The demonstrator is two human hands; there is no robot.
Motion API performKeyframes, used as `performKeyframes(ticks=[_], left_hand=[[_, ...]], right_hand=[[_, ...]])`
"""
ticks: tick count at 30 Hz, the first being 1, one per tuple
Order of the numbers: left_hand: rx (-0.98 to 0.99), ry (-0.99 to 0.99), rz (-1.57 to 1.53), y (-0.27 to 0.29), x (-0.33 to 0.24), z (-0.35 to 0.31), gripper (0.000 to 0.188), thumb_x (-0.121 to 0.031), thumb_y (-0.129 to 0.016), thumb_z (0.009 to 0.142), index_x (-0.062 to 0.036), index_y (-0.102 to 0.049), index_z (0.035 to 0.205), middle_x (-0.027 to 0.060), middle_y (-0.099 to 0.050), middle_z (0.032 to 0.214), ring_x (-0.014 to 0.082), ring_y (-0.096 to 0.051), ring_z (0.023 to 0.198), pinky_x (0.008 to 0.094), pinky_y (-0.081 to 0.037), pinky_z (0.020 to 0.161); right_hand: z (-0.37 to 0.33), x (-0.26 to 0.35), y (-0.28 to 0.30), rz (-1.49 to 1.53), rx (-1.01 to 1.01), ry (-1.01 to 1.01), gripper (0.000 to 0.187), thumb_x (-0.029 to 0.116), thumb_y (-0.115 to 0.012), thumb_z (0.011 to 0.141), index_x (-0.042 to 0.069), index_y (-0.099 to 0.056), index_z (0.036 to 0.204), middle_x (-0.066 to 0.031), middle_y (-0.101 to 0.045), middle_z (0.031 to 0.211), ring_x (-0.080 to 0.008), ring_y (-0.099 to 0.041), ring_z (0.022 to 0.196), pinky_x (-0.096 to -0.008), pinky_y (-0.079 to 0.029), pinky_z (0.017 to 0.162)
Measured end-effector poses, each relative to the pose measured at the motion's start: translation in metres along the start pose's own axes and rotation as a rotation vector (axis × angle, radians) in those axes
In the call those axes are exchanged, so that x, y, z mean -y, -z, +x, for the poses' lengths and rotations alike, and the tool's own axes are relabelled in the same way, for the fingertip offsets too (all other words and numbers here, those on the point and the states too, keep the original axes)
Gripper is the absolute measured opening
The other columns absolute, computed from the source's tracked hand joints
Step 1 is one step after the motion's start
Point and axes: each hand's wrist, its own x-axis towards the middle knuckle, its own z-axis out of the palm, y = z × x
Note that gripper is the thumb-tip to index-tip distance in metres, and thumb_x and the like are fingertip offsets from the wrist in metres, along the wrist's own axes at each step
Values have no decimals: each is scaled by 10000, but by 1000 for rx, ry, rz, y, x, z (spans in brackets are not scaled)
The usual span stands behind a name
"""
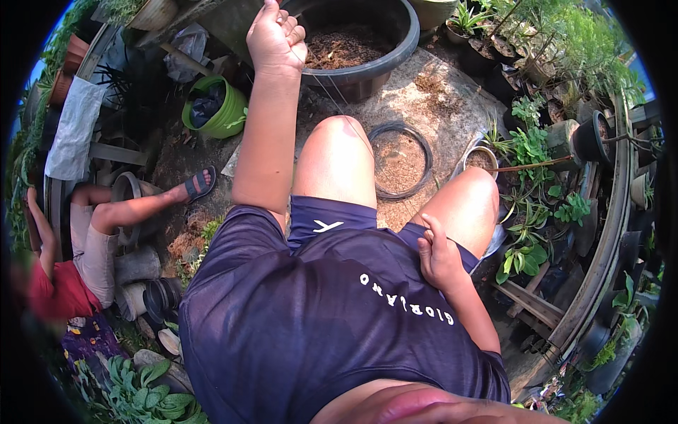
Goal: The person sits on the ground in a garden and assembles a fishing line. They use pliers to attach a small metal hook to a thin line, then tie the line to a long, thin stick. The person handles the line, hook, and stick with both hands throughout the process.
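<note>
My left hand (277, 41) is raised at the far edge, beside a large black tub (367, 74) with brown soil in it. Its fingers are curled closed; what they hold is mostly cut off by the picture's top, where a bit of red shows. Close to my body, above my right thigh, my right hand (443, 258) pinches a thin wire, which is hard to make out. A coil of dark wire (426, 159) lies on the ground between my knees. Fine strands cross in front of the tub toward my knees.
A green bucket (227, 112) with a black plastic bag stands left of my arm. Another person (95, 233) in a red top sits at the left, one sandalled foot stretched toward me. Potted plants (522, 261) crowd the right side; a small soil-filled pot (482, 157) stands by my right knee.
</note>
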Motion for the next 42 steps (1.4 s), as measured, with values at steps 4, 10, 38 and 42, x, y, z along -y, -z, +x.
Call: performKeyframes(ticks=[4,10,38,42], left_hand=[[-56,140,-266,10,8,-7,167,-151,-510,1035,0,-577,1057,-50,-364,567,45,-266,390,188,-235,313],[-174,171,-292,7,39,-28,118,-156,-599,990,-40,-614,979,-50,-423,566,47,-326,402,189,-278,327],[1249,276,520,-77,90,-211,108,-9,-757,832,20,-728,932,94,-759,870,156,-740,795,256,-595,712],[1125,264,520,-82,97,-227,122,-16,-755,840,14,-735,956,92,-759,875,153,-741,800,250,-586,695]], right_hand=[[-11,-25,-10,-57,-4,17,191,51,-588,945,6,-568,1130,-183,-700,883,-362,-699,765,-420,-552,636],[-27,-43,-8,-8,11,-107,115,70,-573,970,9,-572,1067,-155,-660,777,-338,-670,680,-401,-529,623],[-45,10,151,-152,-151,-271,851,414,-869,640,3,-571,1322,-176,-566,1367,-315,-533,1284,-436,-370,1095],[15,41,76,231,-299,-102,572,163,-744,869,-12,-508,1361,-190,-631,1171,-296,-636,1119,-382,-481,975]])
